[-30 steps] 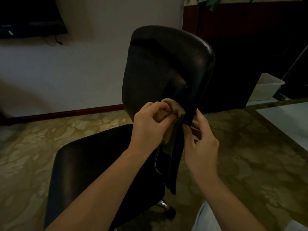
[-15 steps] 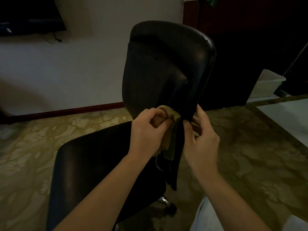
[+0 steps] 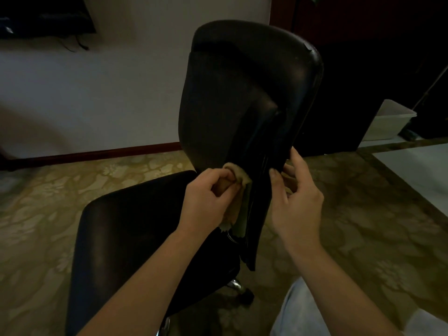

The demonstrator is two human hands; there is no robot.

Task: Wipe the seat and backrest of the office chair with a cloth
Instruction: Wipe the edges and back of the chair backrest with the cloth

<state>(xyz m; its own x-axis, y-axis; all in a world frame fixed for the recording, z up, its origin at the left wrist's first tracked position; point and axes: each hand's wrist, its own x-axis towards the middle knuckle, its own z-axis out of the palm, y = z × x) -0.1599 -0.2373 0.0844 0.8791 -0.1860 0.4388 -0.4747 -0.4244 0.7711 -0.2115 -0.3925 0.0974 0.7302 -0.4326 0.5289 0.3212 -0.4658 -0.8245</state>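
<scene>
A black office chair stands in front of me, its backrest (image 3: 244, 93) seen from behind and its seat (image 3: 126, 238) stretching to the lower left. My left hand (image 3: 206, 202) grips a bunched tan cloth (image 3: 236, 190) and presses it against the lower rear of the backrest, beside the dark spine that joins backrest and seat. A loose end of the cloth hangs below the hand. My right hand (image 3: 295, 202) holds the right edge of that spine, thumb on the near side and fingers behind it.
The patterned carpet (image 3: 363, 226) surrounds the chair. A white wall with a red-brown skirting board runs behind. A pale plastic bin (image 3: 388, 120) sits at the right by dark furniture. A chair castor (image 3: 244, 294) shows under the seat. My knee in light trousers (image 3: 303, 314) is at the bottom right.
My left hand has slid the cloth down the lower rear of the backrest toward the seat. The right hand has kept its hold on the spine's edge.
</scene>
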